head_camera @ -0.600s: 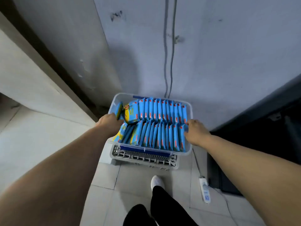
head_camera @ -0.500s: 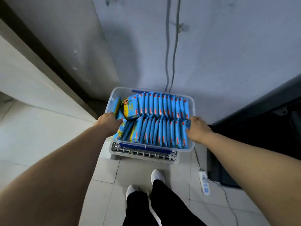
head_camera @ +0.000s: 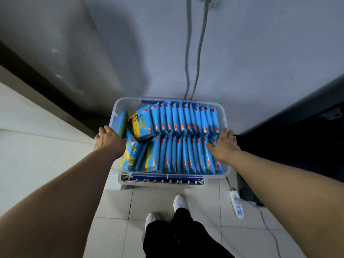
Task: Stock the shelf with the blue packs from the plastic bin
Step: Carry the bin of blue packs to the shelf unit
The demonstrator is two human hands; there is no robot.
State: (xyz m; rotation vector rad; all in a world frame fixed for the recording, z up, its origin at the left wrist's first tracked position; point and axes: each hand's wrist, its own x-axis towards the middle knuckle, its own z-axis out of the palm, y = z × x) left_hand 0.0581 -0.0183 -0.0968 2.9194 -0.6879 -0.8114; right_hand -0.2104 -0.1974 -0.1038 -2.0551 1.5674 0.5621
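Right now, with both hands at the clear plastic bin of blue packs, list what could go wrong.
1. The clear plastic bin sits on a white slatted crate and overhangs it; a one-sided pull may tip it.
2. The right hand lies open, not gripping, so a lift could slip.
3. The loose blue packs near the left hand lean and could spill.
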